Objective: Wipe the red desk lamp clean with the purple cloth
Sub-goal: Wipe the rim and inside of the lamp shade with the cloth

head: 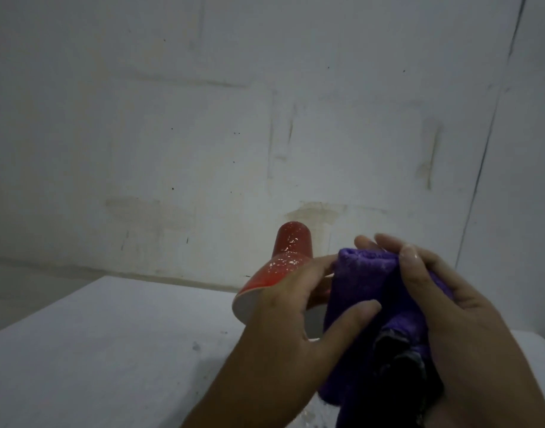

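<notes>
The red desk lamp (283, 261) shows only its speckled red shade, tilted so the white inside faces lower left; the rest is hidden behind my hands and the cloth. The purple cloth (367, 291) is bunched and folded between both hands in front of the lamp, hanging down to the frame's bottom edge. My left hand (283, 319) pinches the cloth's left side with its thumb in front and its fingers behind. My right hand (444, 301) grips the cloth's top right, fingers curled over the fold.
A white table (110, 350) fills the lower left, with small specks on it. Close behind stands a stained white wall (234, 134), with a corner seam at the right.
</notes>
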